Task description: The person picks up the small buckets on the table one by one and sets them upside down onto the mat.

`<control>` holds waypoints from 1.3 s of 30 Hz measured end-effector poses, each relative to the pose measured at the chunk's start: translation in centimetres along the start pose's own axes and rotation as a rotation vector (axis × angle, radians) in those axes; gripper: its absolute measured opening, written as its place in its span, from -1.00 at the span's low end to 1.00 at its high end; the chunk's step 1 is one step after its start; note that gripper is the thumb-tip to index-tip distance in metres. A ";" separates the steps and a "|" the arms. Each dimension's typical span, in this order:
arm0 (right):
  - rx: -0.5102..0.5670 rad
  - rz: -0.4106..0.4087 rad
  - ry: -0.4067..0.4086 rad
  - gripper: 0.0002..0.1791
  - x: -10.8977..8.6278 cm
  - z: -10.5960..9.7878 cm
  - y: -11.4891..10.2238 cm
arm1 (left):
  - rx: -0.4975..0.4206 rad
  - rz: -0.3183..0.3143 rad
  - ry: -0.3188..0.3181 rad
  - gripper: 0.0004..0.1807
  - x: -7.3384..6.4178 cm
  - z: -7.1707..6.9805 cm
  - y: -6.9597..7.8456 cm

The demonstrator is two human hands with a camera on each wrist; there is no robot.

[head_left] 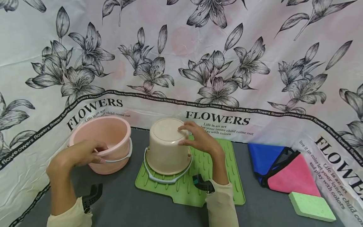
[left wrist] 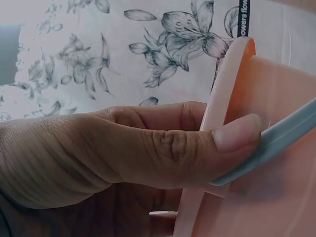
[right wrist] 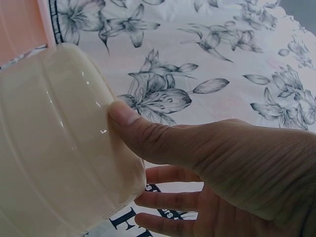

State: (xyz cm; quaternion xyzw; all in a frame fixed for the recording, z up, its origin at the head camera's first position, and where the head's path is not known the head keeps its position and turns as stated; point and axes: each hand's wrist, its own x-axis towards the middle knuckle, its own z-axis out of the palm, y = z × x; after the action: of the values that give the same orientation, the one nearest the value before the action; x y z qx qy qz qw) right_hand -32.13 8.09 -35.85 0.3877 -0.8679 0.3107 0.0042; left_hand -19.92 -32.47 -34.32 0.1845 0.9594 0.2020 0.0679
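A pink bucket stands mouth up on the dark grey surface at the left. My left hand pinches its near rim, fingers inside, thumb outside across the grey handle. In the middle, a cream bucket sits upside down on a green ridged mat, its pale handle lying round the front. My right hand touches the right edge of its upturned base with thumb and fingertips. The right wrist view shows the thumb on the bucket's side and the other fingers fairly straight.
At the right lies a blue and pink cloth item with black trim. A light green sponge-like block lies in front of it. A white flower-printed sheet hangs behind the dark grey surface and along its sides.
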 end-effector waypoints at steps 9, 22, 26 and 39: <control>-0.002 0.012 -0.005 -0.35 0.1 0.0 0.1 | -0.005 0.011 -0.037 -0.80 -0.2 0.0 0.4; -0.005 0.008 -0.009 -0.34 0.1 -0.1 0.1 | -0.119 -0.023 -0.099 -0.74 -0.8 -0.1 0.6; -0.012 0.000 0.001 -0.34 0.1 -0.1 0.0 | -0.098 -0.066 -0.094 -0.64 -0.8 -0.2 0.7; -0.008 0.007 -0.003 -0.35 0.0 0.1 -0.1 | -0.027 -0.063 -0.050 -0.85 -1.4 -0.1 1.6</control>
State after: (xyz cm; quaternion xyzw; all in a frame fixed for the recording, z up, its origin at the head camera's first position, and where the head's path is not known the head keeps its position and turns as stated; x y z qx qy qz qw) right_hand -32.08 7.96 -35.90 0.3852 -0.8704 0.3065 0.0035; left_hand -18.11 -31.71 -33.50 0.1583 0.9600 0.2079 0.1005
